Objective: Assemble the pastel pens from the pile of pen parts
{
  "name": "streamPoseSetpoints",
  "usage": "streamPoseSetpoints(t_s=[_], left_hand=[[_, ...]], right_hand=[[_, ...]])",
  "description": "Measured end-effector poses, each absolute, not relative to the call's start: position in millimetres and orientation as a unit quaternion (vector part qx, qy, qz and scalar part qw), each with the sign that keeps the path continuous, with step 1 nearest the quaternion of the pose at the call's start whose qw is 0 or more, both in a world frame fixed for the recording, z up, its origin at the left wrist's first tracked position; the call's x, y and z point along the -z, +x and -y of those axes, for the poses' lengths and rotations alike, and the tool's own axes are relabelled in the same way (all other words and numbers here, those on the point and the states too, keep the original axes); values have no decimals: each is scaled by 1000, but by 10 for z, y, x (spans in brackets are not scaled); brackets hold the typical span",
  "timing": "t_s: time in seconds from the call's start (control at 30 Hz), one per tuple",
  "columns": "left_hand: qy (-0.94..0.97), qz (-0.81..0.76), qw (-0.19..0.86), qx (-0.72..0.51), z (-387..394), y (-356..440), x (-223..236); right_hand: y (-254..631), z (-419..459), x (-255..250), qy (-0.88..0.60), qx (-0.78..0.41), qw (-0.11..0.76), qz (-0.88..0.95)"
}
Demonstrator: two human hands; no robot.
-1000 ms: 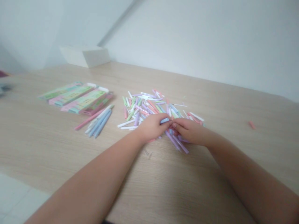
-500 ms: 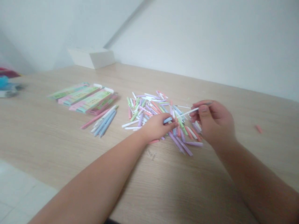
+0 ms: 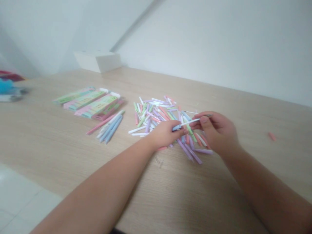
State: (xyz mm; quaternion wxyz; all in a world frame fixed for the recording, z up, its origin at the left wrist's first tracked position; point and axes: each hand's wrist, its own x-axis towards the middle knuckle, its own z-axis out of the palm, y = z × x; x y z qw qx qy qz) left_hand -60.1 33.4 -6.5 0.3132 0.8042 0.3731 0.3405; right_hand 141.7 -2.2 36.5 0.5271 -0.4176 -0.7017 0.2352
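My left hand [image 3: 165, 132] is closed on a light blue pen barrel [image 3: 176, 127], its end poking out between thumb and fingers. My right hand [image 3: 215, 128] pinches a thin white pen refill [image 3: 191, 122] between thumb and fingertips, the darker tip showing above the thumb. The refill's left end meets the opening of the blue barrel; whether it is inside I cannot tell. Both hands are over a loose pile of pen parts [image 3: 156, 109] in purple, white, green, coral and blue. Part of the pile is hidden behind my hands.
Left of the pile lie several assembled-looking pens [image 3: 110, 128] in a row, beside flat pastel pen boxes [image 3: 95, 104]. A coral piece [image 3: 272, 136] lies at the right. Small clear bits [image 3: 159, 161] lie near my left forearm. A white box [image 3: 98, 61] stands by the wall.
My right hand has moved left and slightly down, bringing the refill up to the blue barrel's end. My left hand has stayed nearly in place.
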Motion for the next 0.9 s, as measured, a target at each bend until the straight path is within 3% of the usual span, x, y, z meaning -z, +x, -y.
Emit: streamPoseSetpoints(t_s=[0.33, 0.53, 0.67, 0.77, 0.83, 0.9], left_hand=[[801, -383, 310, -341, -330, -597, 54], [808, -371, 317, -330, -303, -603, 29], [801, -353, 343, -341, -304, -595, 36], [770, -388, 362, -354, -332, -591, 52], [747, -405, 380, -366, -354, -591, 61], [730, -411, 398, -374, -369, -593, 62]], right_hand=[[1434, 63, -399, -402, -216, 554, 696], [1382, 122, -433, -406, -163, 478, 762], [1351, 87, -354, -403, -235, 436, 770], [1378, 12, -270, -409, -282, 455, 739], [1408, -38, -241, -447, -255, 466, 719], [1425, -71, -235, -508, -188, 414, 731]])
